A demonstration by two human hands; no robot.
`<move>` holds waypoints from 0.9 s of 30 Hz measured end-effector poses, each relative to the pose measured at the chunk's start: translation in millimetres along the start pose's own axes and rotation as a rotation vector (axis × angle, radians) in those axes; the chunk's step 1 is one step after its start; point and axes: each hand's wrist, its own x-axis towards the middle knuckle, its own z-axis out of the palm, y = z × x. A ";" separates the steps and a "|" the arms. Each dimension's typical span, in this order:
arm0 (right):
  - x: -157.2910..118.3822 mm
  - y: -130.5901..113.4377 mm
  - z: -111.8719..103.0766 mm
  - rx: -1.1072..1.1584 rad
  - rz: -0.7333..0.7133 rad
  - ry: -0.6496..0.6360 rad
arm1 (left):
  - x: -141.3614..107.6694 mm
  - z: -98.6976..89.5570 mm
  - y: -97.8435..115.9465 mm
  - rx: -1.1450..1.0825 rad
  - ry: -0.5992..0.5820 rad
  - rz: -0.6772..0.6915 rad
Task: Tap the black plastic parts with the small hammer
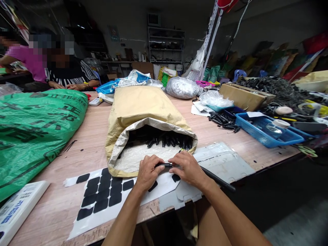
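Pinched in the fingers of my left hand is one end of a thin black rod. My right hand grips its other end, fingers closed. A thicker black tube sticks out from under my right wrist to the lower right; whether it joins the rod is hidden. Just beyond my hands lies an open tan paper sack with a white lining. Several black tubular pieces show in its mouth. Below the sack, a white sheet carries black rounded-square stickers, partly under my left forearm.
A green woven sack bulges at left, above a white box. Grey cardboard lies at right, near a blue tray and a cardboard box. Two people sit at the far left. The table's front edge runs below my hands.
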 end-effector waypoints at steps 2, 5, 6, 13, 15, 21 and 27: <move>4.1 1.5 4.4 0.024 -0.011 -0.028 | -0.6 0.1 0.2 -0.003 -0.014 0.012; 6.5 2.1 9.3 0.037 -0.017 -0.029 | -1.1 0.2 0.9 -0.007 -0.030 0.002; 6.9 1.7 10.4 0.037 -0.022 -0.025 | -1.1 0.2 1.2 -0.009 -0.033 -0.005; 8.8 1.1 15.6 0.053 -0.041 0.007 | -0.5 0.6 1.7 -0.017 -0.026 -0.032; 7.1 1.3 15.6 0.056 -0.037 0.016 | -0.5 1.1 1.2 -0.021 -0.012 -0.034; -9.0 5.4 5.6 0.063 -0.004 0.131 | -1.3 1.1 1.0 -0.032 0.000 -0.021; -31.4 28.9 -4.0 -0.115 0.190 0.225 | -0.8 2.5 1.0 -0.058 0.045 -0.057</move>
